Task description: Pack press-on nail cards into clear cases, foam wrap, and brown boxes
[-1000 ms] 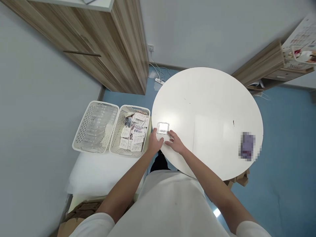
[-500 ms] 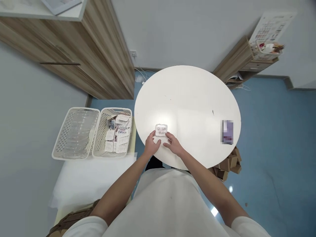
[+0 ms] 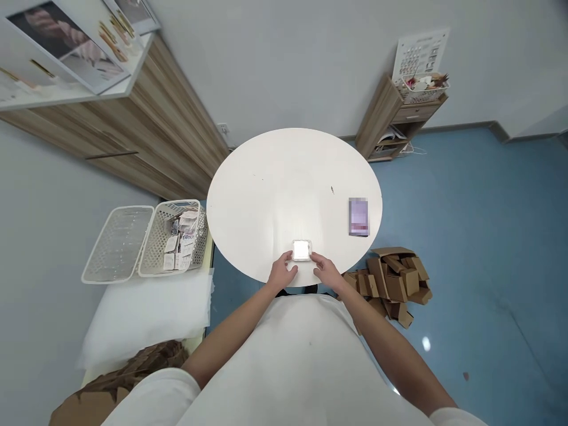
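A small clear plastic box [image 3: 302, 250] is at the near edge of the white oval table [image 3: 248, 189]. Its top shines bright white, so its contents cannot be made out now. My left hand [image 3: 282, 272] grips its left side with the fingertips, thumb spread toward me. On the opposite side, the fingertips of my right hand [image 3: 327, 271] press against the box, thumb likewise apart. The box sits between both hands. Whether it rests on the tabletop or is slightly raised, I cannot tell.
A blurred purple packet [image 3: 358, 216] lies on the table's right side. To the left stand a white basket of small packs [image 3: 151, 248] and a basket of clear plastic pieces [image 3: 100, 260]. White sheets [image 3: 151, 313] lie below them. Cardboard boxes [image 3: 393, 284] are on the floor at right.
My view has shifted, showing more of the cabinet top and the cardboard. Both hands and the clear box have moved right along the table. Glare now covers the small items seen inside earlier.
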